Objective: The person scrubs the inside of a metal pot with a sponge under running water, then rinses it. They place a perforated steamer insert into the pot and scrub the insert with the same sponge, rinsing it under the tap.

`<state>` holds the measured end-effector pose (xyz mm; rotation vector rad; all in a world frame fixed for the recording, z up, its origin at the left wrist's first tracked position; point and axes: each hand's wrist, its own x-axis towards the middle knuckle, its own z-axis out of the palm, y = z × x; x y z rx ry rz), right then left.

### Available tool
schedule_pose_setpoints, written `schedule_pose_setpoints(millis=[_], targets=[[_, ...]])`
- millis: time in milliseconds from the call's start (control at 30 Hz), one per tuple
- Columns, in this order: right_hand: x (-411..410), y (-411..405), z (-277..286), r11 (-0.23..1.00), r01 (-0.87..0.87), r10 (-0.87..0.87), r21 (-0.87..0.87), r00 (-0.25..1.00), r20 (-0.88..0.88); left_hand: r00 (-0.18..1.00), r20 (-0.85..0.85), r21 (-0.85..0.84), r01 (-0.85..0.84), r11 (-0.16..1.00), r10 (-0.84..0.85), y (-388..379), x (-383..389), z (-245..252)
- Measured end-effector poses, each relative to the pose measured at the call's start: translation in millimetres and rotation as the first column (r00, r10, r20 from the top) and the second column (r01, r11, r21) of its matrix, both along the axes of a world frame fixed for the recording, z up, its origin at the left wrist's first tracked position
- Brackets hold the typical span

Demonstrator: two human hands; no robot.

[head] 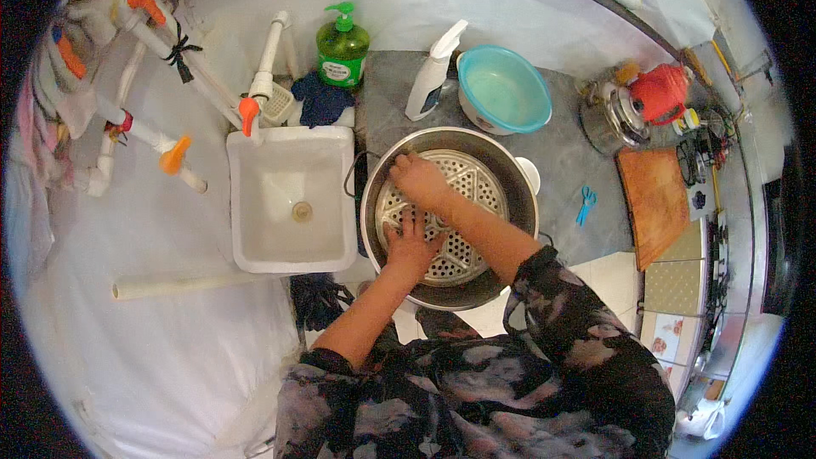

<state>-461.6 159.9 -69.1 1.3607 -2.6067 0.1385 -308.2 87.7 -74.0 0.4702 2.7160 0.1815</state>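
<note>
A wide, round dark metal pot [524, 229] with a light rim stands at the counter's front edge. Inside it lies a perforated metal steamer plate [460, 255]. My left hand [411, 247] rests on the plate's lower left with its fingers spread. Just above it, my right hand [419, 180] is at the plate's upper left near the pot's wall, its fingers curled; whether they grip something small or a cloth cannot be told. Behind the pot are a white spray bottle [432, 76] and a light-blue plastic basin [503, 92].
A white sink [293, 204] adjoins the pot on the left, with an orange-handled tap [248, 115] above. A green pump bottle [343, 51] and dark cloth [322, 101] stand behind. Blue scissors [585, 205], a wooden cutting board [656, 197], a steel pot [612, 118] and a red kettle [660, 92] are right.
</note>
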Motion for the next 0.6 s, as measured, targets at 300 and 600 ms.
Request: schedule_pose_setpoints(millis=[300, 600], targets=[[43.1, 130.1, 9.2, 0.800, 0.396, -0.487, 0.451, 0.867, 0.103, 0.999, -0.028, 0.005, -0.042, 0.999, 0.042, 5.2, 2.5, 0.7], [33.6, 126.7, 6.0, 0.821, 0.533, -0.542, 0.202, 0.840, -0.012, 0.995, 0.095, 0.000, 0.024, 1.000, -0.024, -5.4, -11.9, 22.7]])
